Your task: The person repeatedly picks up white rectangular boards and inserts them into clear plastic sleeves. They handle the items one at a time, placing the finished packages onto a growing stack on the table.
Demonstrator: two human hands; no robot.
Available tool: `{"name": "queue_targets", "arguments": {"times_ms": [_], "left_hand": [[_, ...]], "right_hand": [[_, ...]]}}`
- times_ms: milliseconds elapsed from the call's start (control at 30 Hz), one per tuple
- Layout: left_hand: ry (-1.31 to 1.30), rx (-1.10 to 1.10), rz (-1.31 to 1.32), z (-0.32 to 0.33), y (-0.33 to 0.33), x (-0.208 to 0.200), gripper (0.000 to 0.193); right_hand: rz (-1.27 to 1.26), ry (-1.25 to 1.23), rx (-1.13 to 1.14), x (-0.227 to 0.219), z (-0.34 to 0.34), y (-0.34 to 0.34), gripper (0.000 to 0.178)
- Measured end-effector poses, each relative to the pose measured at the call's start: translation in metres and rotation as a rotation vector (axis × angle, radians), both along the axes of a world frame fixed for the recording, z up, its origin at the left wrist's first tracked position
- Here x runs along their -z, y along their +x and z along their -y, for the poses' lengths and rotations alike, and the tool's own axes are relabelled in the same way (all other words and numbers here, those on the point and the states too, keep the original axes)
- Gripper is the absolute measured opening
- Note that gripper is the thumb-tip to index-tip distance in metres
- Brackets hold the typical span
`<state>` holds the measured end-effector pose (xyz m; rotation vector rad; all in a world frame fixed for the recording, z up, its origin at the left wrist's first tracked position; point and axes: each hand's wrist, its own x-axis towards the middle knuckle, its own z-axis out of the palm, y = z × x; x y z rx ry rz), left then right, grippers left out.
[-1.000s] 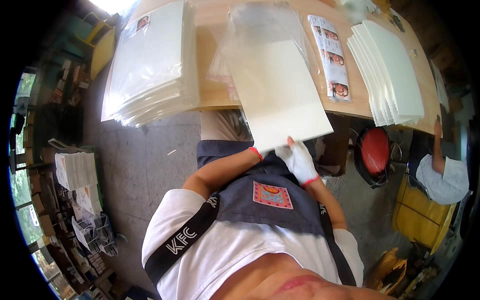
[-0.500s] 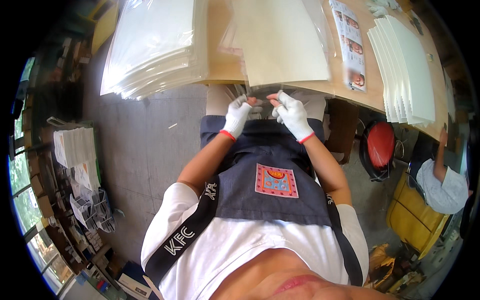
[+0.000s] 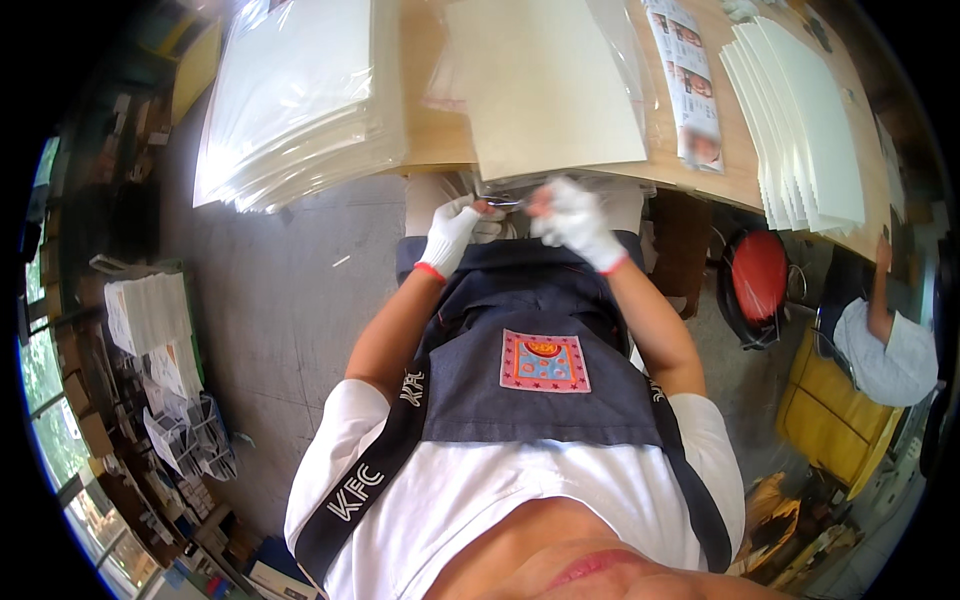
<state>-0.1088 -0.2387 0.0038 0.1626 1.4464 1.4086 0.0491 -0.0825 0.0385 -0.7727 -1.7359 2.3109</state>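
Both of my hands wear white gloves with bare fingertips and red cuffs, and are low at the table's front edge. My left hand (image 3: 453, 236) is closed, thumb and finger pinching what looks like the edge of clear plastic film (image 3: 508, 201). My right hand (image 3: 578, 226) is close by on the right, smeared by motion, so its grip is unclear. Just beyond them lies a large cream sheet (image 3: 550, 95) on the table, with clear film showing around its sides. To the left is a stack of white sheets in clear plastic sleeves (image 3: 290, 110), overhanging the edge.
On the wooden table (image 3: 436, 135), printed strips with pictures (image 3: 690, 85) and fanned white boards (image 3: 800, 130) lie to the right. A red round-topped stool (image 3: 757, 277) stands below. Another person (image 3: 885, 350) is at far right, near a yellow seat (image 3: 835, 415). Paper stacks (image 3: 150, 312) stand left.
My left hand has moved slightly left and down. My right hand has stayed near the same spot but is now blurred by motion. The whole view has shifted a little.
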Motion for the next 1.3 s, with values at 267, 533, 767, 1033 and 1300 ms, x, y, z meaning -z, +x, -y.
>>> {"name": "queue_targets", "arguments": {"times_ms": [267,533,767,1033,1300], "left_hand": [[-0.135,0.180,-0.768,0.033,-0.020,0.011,0.019],[0.346,0.256,-1.941,-0.009,-0.032,-0.004,0.030],[0.242,0.142,-1.701,-0.001,-0.033,-0.001,0.017],[0.107,-0.611,-0.264,0.006,-0.001,0.056,0.020],[0.218,-0.605,-0.746,-0.004,-0.020,0.002,0.014]], "right_hand": [[0.721,0.199,0.659,0.063,-0.118,0.266,0.014],[0.402,1.656,0.175,0.001,-0.085,0.116,0.020],[0.002,1.505,0.272,0.025,-0.098,0.062,0.013],[0.215,0.399,0.872,0.075,-0.054,0.041,0.027],[0.447,1.601,0.627,0.004,-0.144,0.096,0.033]]}}
